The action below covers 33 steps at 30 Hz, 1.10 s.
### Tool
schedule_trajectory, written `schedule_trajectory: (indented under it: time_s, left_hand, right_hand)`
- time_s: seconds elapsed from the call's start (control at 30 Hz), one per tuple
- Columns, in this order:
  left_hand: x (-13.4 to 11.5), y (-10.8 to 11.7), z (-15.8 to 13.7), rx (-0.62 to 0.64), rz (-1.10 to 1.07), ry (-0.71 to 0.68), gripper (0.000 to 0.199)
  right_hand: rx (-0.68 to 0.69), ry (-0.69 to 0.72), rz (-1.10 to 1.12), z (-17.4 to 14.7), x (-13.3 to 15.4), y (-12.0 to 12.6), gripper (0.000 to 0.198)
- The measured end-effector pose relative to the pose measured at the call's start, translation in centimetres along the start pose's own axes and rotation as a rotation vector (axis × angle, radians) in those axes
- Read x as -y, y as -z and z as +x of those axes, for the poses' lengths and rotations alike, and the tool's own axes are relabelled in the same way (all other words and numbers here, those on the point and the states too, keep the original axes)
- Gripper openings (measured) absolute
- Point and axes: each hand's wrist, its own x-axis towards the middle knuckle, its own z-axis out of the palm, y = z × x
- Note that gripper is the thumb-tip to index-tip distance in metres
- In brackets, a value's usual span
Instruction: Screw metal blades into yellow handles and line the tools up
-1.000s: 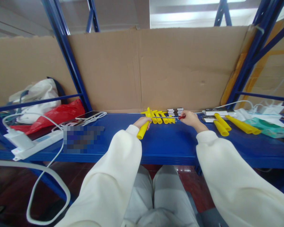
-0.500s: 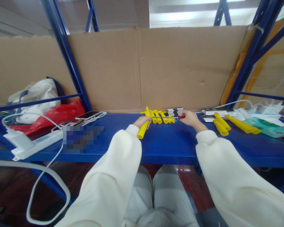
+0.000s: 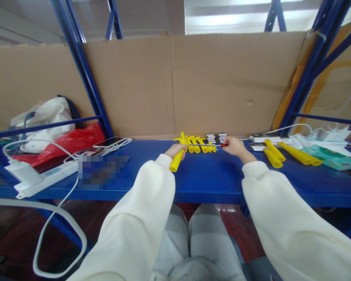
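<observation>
My left hand (image 3: 176, 151) is closed around a yellow tapered tube (image 3: 176, 164), its wide end tilted down toward me. My right hand (image 3: 233, 146) grips the red handle of a screwdriver (image 3: 206, 145). The thin metal shaft runs level to the left, and its tip reaches the yellow tube at my left hand; the exact contact is too small to make out. Just behind the shaft lies a row of several yellow tubes (image 3: 195, 147), partly covered by it. A stack of white and black pieces (image 3: 217, 137) sits against the cardboard near my right hand.
More yellow tubes (image 3: 301, 155) and flat white-black boxes (image 3: 266, 139) lie to the right, beside a green plastic packet (image 3: 329, 157). At left are a phone (image 3: 111, 142), a white power strip (image 3: 49, 177) and a red bag (image 3: 76, 142). Cardboard (image 3: 222, 86) walls the back of the blue shelf (image 3: 210, 179).
</observation>
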Motion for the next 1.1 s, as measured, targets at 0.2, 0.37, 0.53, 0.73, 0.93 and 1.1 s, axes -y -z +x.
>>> schedule_trajectory:
  time_s: [0.2, 0.37, 0.53, 0.73, 0.93, 1.1]
  left_hand:
    - [-0.1, -0.1, -0.1, 0.001, 0.010, -0.008, 0.010]
    - [-0.4, -0.2, -0.4, -0.002, 0.049, 0.008, 0.011]
    - [-0.6, -0.4, -0.9, -0.006, 0.093, 0.015, 0.012]
    - [-0.9, -0.6, -1.4, -0.029, 0.127, 0.019, 0.009]
    - [-1.1, -0.8, -1.7, -0.048, 0.175, 0.013, 0.011]
    - [-1.1, -1.0, -1.9, -0.046, 0.204, -0.003, 0.023]
  right_hand:
    - [0.011, 0.005, -0.014, 0.1, -0.1, -0.2, 0.019]
    - [0.040, -0.011, -0.063, -0.1, 0.2, -0.1, 0.017]
    - [0.040, -0.007, -0.116, -0.3, 0.5, 0.1, 0.016]
    - [0.039, 0.063, -0.208, -0.4, 0.7, 0.2, 0.009]
    - [0.038, 0.125, -0.263, -0.9, 1.2, 0.8, 0.011]
    - [0.084, 0.094, -0.295, -1.1, 1.6, 1.0, 0.016]
